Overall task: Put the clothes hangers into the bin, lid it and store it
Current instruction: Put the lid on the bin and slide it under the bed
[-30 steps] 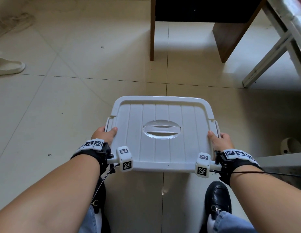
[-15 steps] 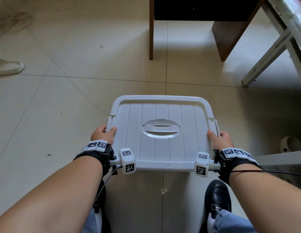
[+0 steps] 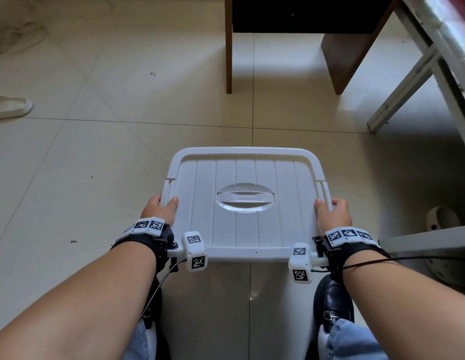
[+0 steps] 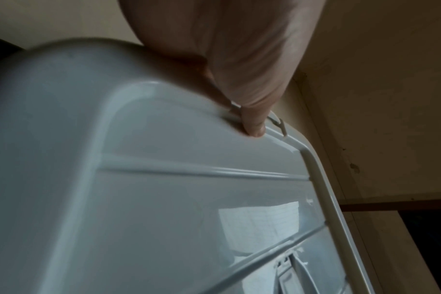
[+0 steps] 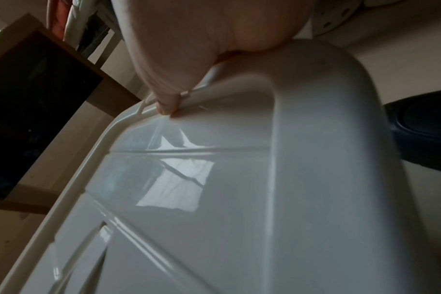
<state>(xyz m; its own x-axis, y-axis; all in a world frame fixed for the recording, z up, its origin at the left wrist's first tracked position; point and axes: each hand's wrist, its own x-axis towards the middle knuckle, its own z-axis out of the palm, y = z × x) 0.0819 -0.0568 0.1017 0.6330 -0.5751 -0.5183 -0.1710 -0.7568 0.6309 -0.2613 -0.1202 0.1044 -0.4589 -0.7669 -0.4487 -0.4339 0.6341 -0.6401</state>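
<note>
The white bin [image 3: 278,294] hangs above the floor in front of me with its ribbed lid [image 3: 200,203] on top. The hangers are out of sight. My left hand [image 3: 165,202] grips the bin's left rim, thumb on the lid and fingers curled under the edge. My right hand [image 3: 328,206] grips the right rim the same way. In the left wrist view the left hand's thumb [image 4: 252,123] presses on the lid [image 4: 189,199] by a side latch. In the right wrist view the right hand's thumb [image 5: 168,103] lies on the lid's [image 5: 214,199] edge.
A wooden table [image 3: 338,61] with a dark underside stands ahead, its thin leg [image 3: 228,48] straight in front. A white metal frame [image 3: 408,81] slants at the right. A pale slipper [image 3: 10,107] lies far left, another [image 3: 439,219] by a grey ledge [image 3: 428,242] right. My black shoe [image 3: 332,300] is below.
Both hands keep the same hold on the bin. The floor, slipper and table have shifted only slightly in view.
</note>
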